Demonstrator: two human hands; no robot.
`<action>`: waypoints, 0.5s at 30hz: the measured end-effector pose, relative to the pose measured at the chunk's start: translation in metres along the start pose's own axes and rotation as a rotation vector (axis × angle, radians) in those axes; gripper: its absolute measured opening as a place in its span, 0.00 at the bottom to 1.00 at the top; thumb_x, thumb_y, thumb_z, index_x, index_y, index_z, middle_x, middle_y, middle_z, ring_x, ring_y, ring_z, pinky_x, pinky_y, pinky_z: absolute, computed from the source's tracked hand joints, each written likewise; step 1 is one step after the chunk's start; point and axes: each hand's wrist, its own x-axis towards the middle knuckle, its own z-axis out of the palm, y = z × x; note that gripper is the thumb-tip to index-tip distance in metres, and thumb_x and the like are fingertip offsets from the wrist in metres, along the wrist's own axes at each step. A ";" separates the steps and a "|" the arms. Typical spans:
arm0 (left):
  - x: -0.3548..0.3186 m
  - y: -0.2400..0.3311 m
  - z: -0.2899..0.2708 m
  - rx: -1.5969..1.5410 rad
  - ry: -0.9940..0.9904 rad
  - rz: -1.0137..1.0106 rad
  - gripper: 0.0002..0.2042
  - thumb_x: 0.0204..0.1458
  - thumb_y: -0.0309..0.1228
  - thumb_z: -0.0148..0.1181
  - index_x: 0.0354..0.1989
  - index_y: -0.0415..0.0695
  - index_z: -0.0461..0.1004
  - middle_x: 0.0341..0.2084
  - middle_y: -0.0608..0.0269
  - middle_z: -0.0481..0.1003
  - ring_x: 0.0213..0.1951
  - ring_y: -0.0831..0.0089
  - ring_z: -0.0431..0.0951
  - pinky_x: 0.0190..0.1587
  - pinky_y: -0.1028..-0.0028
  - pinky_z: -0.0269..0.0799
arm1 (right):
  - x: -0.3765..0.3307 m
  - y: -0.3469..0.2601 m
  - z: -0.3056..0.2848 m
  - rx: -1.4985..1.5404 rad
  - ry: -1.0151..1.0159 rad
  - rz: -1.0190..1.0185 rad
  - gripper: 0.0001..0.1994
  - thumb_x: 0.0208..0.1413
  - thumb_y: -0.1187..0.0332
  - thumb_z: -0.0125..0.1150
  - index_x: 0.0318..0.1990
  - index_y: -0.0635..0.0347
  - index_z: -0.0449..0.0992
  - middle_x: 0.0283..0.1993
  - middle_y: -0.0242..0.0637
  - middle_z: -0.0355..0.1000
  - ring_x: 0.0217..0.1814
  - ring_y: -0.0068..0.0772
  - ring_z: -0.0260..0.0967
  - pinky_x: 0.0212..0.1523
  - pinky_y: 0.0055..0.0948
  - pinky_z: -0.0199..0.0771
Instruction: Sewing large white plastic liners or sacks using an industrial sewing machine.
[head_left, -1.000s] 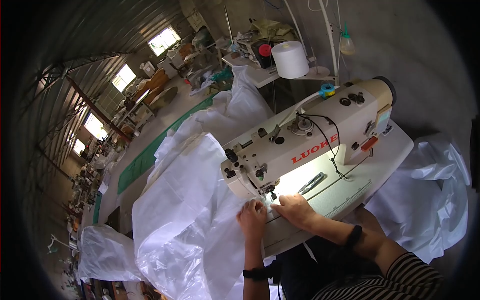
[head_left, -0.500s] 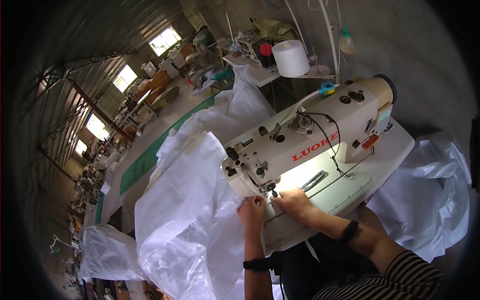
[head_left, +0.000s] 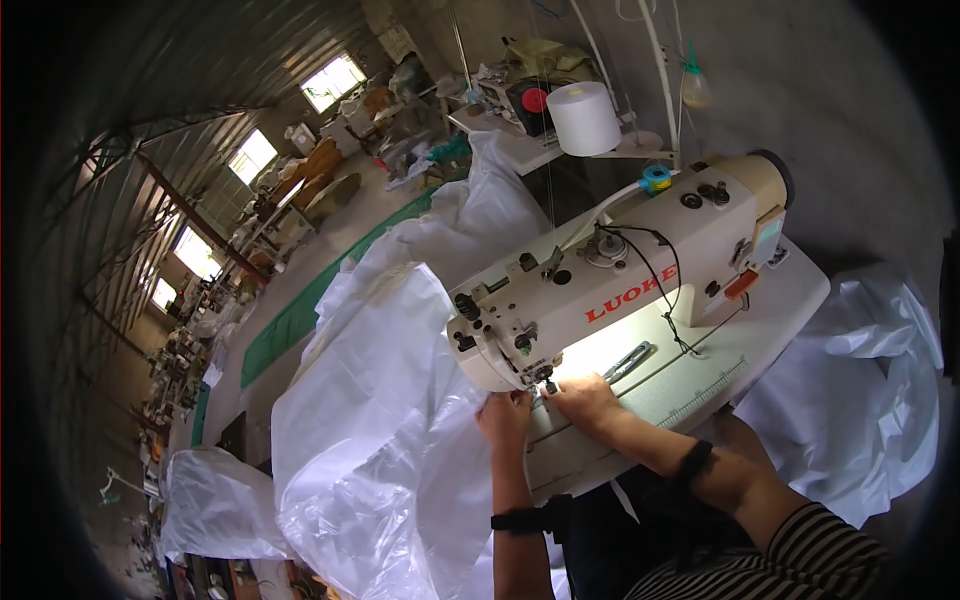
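My left hand (head_left: 505, 420) is at the needle end of a white sewing machine (head_left: 625, 270), its fingers pinched together beside the presser foot (head_left: 549, 386). Just right of the foot, my right hand (head_left: 588, 403) rests on the machine bed with its thumb and fingers drawn together. Whatever either hand pinches is too small or hidden to make out. A large white plastic-like sheet (head_left: 370, 430) hangs in folds to the left and reaches up to my left hand. Behind my right hand, metal thread snips (head_left: 628, 361) lie on the lit bed under the machine arm.
A white thread cone (head_left: 583, 118) stands behind the machine. More white sheeting (head_left: 850, 390) is heaped at the right. A green strip (head_left: 310, 300) runs along the floor at the left. Black cable (head_left: 672, 300) dangles over the machine arm.
My left fingers have curled in slightly and turned at the needle area. My right hand stays in nearly the same place. The sheet and the machine have not visibly moved.
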 end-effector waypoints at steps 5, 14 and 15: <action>0.000 0.005 -0.001 0.032 -0.012 -0.001 0.13 0.48 0.41 0.61 0.34 0.44 0.80 0.28 0.58 0.81 0.34 0.57 0.81 0.41 0.59 0.74 | 0.001 0.000 0.000 0.005 0.031 0.006 0.03 0.56 0.66 0.54 0.34 0.48 0.75 0.29 0.30 0.69 0.33 0.35 0.72 0.36 0.37 0.71; 0.002 0.004 -0.002 0.034 -0.040 -0.015 0.13 0.47 0.40 0.61 0.35 0.45 0.80 0.30 0.58 0.81 0.35 0.57 0.81 0.41 0.58 0.73 | 0.002 0.001 0.001 -0.016 0.053 -0.021 0.03 0.52 0.67 0.55 0.28 0.48 0.72 0.27 0.30 0.68 0.32 0.35 0.72 0.34 0.37 0.71; 0.002 0.005 -0.003 0.018 -0.051 -0.028 0.14 0.48 0.40 0.62 0.37 0.45 0.79 0.31 0.58 0.81 0.36 0.57 0.81 0.42 0.58 0.73 | 0.002 0.001 0.000 -0.030 0.055 -0.024 0.03 0.52 0.67 0.55 0.28 0.48 0.72 0.28 0.30 0.68 0.31 0.34 0.72 0.33 0.37 0.71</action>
